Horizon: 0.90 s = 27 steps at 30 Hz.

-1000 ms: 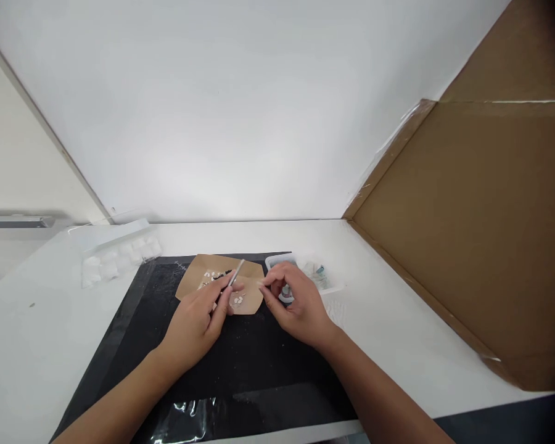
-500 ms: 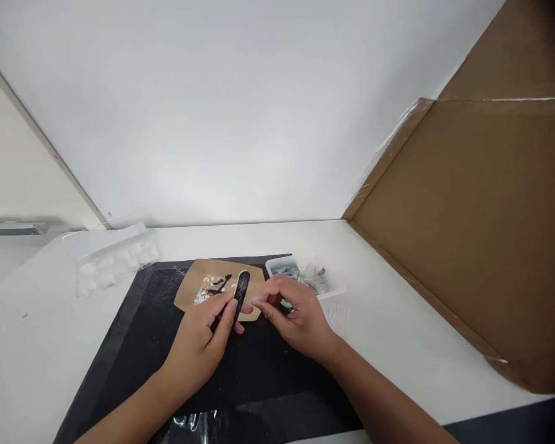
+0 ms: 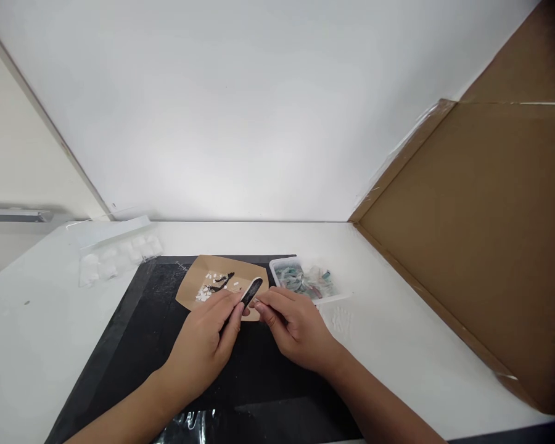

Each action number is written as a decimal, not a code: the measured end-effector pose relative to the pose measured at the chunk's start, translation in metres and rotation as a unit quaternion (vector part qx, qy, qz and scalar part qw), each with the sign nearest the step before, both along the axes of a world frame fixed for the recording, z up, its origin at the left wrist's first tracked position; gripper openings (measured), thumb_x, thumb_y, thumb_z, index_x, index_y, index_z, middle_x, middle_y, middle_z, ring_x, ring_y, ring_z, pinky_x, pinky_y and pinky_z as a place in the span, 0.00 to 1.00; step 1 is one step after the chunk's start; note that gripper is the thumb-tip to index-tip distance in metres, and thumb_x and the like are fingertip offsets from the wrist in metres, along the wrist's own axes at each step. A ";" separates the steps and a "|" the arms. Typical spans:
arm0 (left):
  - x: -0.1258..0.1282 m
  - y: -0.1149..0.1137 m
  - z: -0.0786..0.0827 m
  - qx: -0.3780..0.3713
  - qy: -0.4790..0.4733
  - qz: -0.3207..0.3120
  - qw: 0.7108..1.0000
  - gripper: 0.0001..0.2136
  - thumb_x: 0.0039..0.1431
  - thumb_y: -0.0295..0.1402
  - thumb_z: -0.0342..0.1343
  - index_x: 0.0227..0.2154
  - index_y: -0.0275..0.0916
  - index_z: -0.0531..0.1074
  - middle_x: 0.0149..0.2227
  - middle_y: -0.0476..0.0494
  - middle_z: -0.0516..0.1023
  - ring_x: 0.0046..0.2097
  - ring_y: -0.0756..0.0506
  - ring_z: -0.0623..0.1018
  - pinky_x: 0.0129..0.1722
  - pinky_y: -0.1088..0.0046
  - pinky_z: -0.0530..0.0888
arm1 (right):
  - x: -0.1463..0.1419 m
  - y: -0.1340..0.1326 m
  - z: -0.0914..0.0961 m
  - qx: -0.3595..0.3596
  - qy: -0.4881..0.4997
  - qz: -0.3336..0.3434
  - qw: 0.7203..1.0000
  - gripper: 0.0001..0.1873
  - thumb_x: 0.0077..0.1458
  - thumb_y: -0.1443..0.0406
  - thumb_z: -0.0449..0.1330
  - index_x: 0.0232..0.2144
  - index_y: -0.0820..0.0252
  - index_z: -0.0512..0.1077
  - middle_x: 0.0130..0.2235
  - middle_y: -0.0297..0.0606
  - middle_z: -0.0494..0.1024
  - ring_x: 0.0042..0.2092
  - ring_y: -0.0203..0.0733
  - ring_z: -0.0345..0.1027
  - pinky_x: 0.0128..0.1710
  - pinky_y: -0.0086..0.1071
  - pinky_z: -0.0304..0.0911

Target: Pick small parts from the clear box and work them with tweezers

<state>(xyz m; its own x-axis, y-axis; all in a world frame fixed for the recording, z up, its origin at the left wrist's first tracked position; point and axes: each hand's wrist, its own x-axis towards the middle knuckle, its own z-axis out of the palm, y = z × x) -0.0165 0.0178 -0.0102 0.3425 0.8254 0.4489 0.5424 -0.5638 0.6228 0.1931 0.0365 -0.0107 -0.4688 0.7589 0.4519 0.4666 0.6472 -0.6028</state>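
Observation:
My left hand [image 3: 208,342] is closed around a slim black nail file [image 3: 251,291], whose rounded tip points up and to the right. My right hand [image 3: 293,327] is pinched, fingertips pressed together right at the file's tip; whatever they hold is too small to make out. Just behind both hands lies a tan paper piece [image 3: 198,283] with small white chips and a dark smear on it. Everything rests on a black mat [image 3: 134,333].
A small clear tray [image 3: 333,297] of greenish and pinkish bits sits right of the paper. A clear plastic compartment tray [image 3: 113,253] lies at the back left on the white table [image 3: 398,327]. A large cardboard sheet [image 3: 481,240] leans along the right side.
The file in my left hand has turned from edge-on to showing its flat face and tilted rightward. Both hands drew slightly nearer to me, and my right hand uncovered the small tray.

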 end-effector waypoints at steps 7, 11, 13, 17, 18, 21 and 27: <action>0.001 0.000 -0.001 -0.037 -0.008 -0.042 0.998 0.11 0.74 0.29 0.47 0.46 0.42 0.75 0.42 0.43 0.75 0.44 0.44 0.76 0.48 0.67 0.73 | -0.003 0.003 -0.004 -0.017 0.025 -0.071 0.997 0.10 0.70 0.64 0.57 0.41 0.52 0.80 0.35 0.38 0.79 0.36 0.42 0.73 0.33 0.33 0.67; 0.002 0.000 -0.001 -0.049 0.000 -0.034 0.998 0.10 0.74 0.30 0.48 0.40 0.41 0.75 0.38 0.44 0.75 0.40 0.44 0.75 0.43 0.67 0.72 | -0.003 0.004 -0.005 -0.028 0.079 -0.119 0.989 0.06 0.65 0.64 0.63 0.42 0.50 0.81 0.37 0.37 0.80 0.32 0.39 0.72 0.29 0.33 0.68; 0.003 -0.001 -0.001 -0.057 -0.001 -0.030 0.998 0.11 0.74 0.31 0.47 0.36 0.40 0.74 0.36 0.44 0.75 0.38 0.44 0.75 0.41 0.68 0.72 | -0.004 0.003 -0.005 -0.027 0.108 -0.132 0.985 0.06 0.63 0.64 0.65 0.42 0.50 0.81 0.40 0.38 0.81 0.30 0.38 0.71 0.27 0.32 0.69; 0.004 -0.001 0.002 -0.054 -0.005 -0.018 0.998 0.12 0.74 0.31 0.48 0.33 0.40 0.72 0.33 0.46 0.74 0.36 0.46 0.74 0.39 0.69 0.70 | -0.006 0.000 -0.004 0.002 0.139 -0.137 0.981 0.02 0.62 0.64 0.66 0.38 0.52 0.80 0.40 0.39 0.80 0.32 0.38 0.73 0.25 0.31 0.70; 0.004 -0.001 0.003 -0.053 -0.005 -0.015 0.998 0.12 0.74 0.31 0.48 0.32 0.40 0.71 0.32 0.47 0.74 0.35 0.46 0.74 0.38 0.70 0.70 | -0.006 -0.001 -0.004 0.011 0.142 -0.140 0.980 0.02 0.62 0.64 0.66 0.35 0.53 0.80 0.38 0.38 0.80 0.33 0.39 0.73 0.24 0.30 0.70; 0.003 -0.001 0.004 -0.059 0.000 -0.012 0.998 0.13 0.74 0.31 0.48 0.30 0.40 0.70 0.32 0.48 0.73 0.35 0.46 0.73 0.37 0.70 0.69 | -0.006 -0.001 -0.002 0.028 0.130 -0.137 0.982 0.06 0.63 0.64 0.65 0.32 0.54 0.78 0.35 0.38 0.79 0.34 0.40 0.73 0.25 0.30 0.69; 0.002 -0.001 -0.004 -0.059 0.017 -0.015 0.998 0.11 0.73 0.31 0.48 0.35 0.39 0.73 0.35 0.45 0.74 0.38 0.45 0.74 0.39 0.68 0.70 | -0.005 0.000 -0.002 0.047 0.076 -0.129 0.988 0.06 0.66 0.66 0.62 0.34 0.54 0.77 0.37 0.38 0.80 0.39 0.41 0.74 0.32 0.31 0.70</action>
<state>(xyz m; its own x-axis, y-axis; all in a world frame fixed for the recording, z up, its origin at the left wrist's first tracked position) -0.0145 0.0167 -0.0145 0.3819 0.8609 0.3362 0.5477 -0.5038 0.6680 0.1885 0.0364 -0.0122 -0.1865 0.7955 0.5766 0.5328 0.5749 -0.6210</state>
